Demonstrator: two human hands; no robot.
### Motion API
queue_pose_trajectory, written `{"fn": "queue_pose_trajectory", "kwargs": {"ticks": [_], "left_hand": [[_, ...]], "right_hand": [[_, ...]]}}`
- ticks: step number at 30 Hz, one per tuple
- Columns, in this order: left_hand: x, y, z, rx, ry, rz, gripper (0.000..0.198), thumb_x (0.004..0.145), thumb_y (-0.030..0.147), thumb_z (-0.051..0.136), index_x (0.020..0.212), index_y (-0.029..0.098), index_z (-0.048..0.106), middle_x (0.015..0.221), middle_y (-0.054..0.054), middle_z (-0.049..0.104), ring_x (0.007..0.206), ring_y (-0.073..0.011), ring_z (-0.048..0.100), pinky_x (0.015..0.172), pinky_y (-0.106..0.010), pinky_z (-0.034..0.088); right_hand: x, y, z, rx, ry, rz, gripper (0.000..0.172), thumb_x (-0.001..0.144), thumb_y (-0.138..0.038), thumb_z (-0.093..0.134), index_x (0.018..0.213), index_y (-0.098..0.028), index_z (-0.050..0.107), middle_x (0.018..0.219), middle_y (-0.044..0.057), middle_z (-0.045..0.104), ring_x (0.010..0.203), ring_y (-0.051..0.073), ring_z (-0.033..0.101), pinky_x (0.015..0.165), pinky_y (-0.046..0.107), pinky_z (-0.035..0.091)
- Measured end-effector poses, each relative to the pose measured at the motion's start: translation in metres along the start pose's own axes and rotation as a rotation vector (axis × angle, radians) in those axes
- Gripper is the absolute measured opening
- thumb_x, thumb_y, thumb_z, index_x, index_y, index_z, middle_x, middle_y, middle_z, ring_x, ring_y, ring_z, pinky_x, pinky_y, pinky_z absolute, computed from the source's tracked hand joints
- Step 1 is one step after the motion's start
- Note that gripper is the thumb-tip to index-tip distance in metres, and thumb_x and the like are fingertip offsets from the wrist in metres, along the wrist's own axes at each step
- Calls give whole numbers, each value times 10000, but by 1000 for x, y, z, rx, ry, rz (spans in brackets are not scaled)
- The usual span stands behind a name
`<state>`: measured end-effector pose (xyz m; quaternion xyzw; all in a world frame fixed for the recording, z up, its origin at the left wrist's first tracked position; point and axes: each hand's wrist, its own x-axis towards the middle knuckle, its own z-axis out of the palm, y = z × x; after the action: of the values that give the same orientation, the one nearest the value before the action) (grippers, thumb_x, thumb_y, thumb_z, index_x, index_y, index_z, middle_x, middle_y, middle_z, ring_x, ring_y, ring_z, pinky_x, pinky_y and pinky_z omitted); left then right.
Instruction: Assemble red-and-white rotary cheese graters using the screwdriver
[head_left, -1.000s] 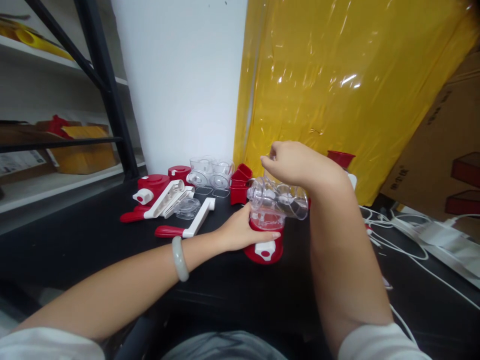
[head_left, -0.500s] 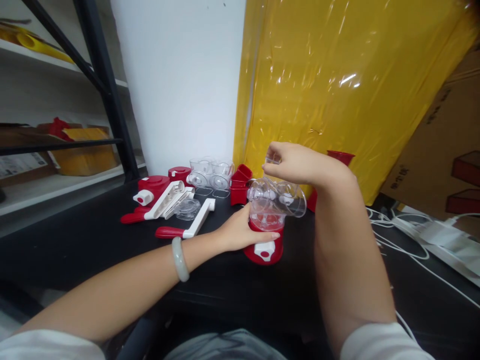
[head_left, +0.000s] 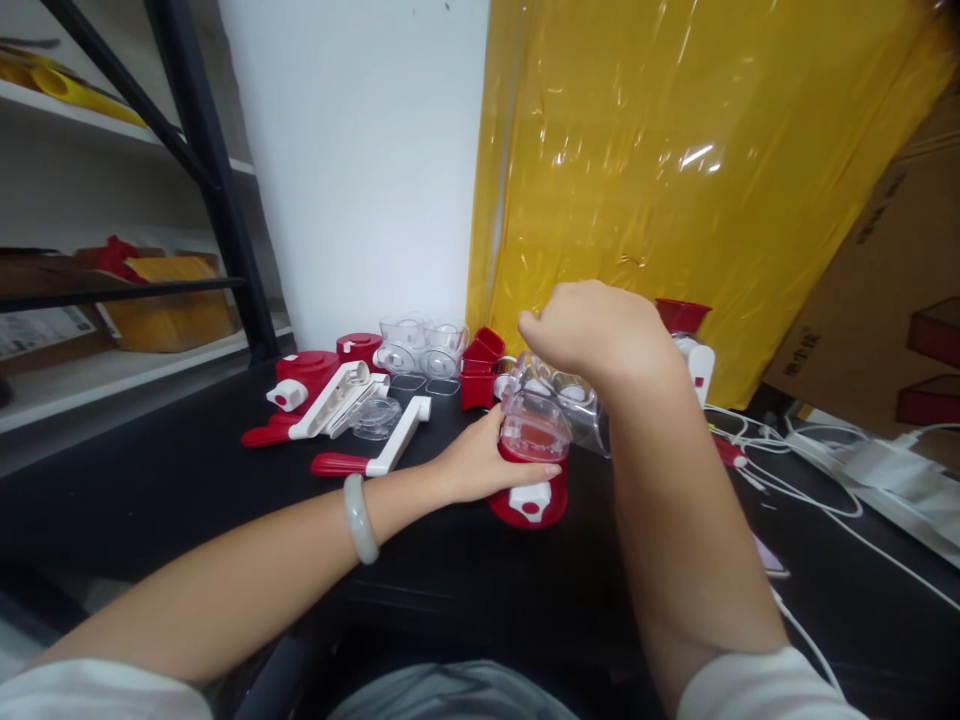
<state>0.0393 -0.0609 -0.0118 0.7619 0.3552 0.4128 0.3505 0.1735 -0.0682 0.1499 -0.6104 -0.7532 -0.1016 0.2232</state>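
Observation:
A red base (head_left: 529,497) with a white latch stands on the black table (head_left: 187,490). My left hand (head_left: 480,462) is wrapped round its left side. A clear plastic housing (head_left: 551,407) sits on top of the base, tilted to the right. My right hand (head_left: 592,328) is closed over the upper part of the housing, fingers curled at its top edge. A pale bangle (head_left: 359,519) circles my left wrist.
To the left lie a white crank with red handle (head_left: 375,458), a red-and-white unit (head_left: 319,393), clear cups (head_left: 420,347) and red parts (head_left: 480,368). Another red-topped unit (head_left: 694,345) stands behind my right arm. White cables (head_left: 817,480) trail at right. Yellow film (head_left: 675,170) and cardboard box (head_left: 885,290) stand behind.
My right hand has dropped from above the clear housing onto its top, and the housing has turned and tilted on the base. My left hand has stayed on the base.

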Motion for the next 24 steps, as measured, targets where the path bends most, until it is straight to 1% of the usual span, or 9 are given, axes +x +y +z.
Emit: {"fn": "queue_pose_trajectory", "kwargs": {"ticks": [5,9,13,18,21,24], "left_hand": [[1,-5,-2,-3,30,-13,697,711,474,800,1286,203,514,1268,-102,654,1153,-283,633,1026,-448,480],[4,-8,-4,-18,51,7,577,775,489,744,1237,194,565,1258,-106,659,1143,-276,636,1026,-447,479],[7,-10,-5,20,105,8,565,748,501,763,1190,185,609,1200,-116,683,1098,-297,652,993,-468,493],[8,-13,-7,64,136,-2,602,722,522,776,1189,183,602,1176,-116,685,1073,-297,655,975,-463,495],[8,-14,-7,108,193,-3,613,712,535,778,1168,171,591,1164,-122,678,1053,-296,652,962,-465,494],[6,-14,-6,152,263,38,572,743,531,750,1151,174,571,1177,-118,659,1071,-283,637,977,-452,482]], "right_hand": [[4,7,1,-21,25,-59,433,842,-477,491,1001,-145,718,961,188,717,958,327,664,745,398,503],[10,16,3,-40,34,-89,442,858,-475,456,1007,-146,710,971,176,719,909,299,665,705,375,499],[15,19,6,-21,34,-99,427,855,-467,472,1005,-140,703,958,171,719,892,283,661,695,352,490],[22,23,8,18,21,-137,392,847,-458,501,998,-146,686,982,163,712,876,264,651,719,346,477],[26,31,6,62,27,-154,351,837,-427,521,964,-143,684,968,148,709,860,249,644,726,336,469],[29,45,3,164,39,-159,303,835,-381,527,947,-145,681,944,120,707,841,225,640,724,319,468]]}}
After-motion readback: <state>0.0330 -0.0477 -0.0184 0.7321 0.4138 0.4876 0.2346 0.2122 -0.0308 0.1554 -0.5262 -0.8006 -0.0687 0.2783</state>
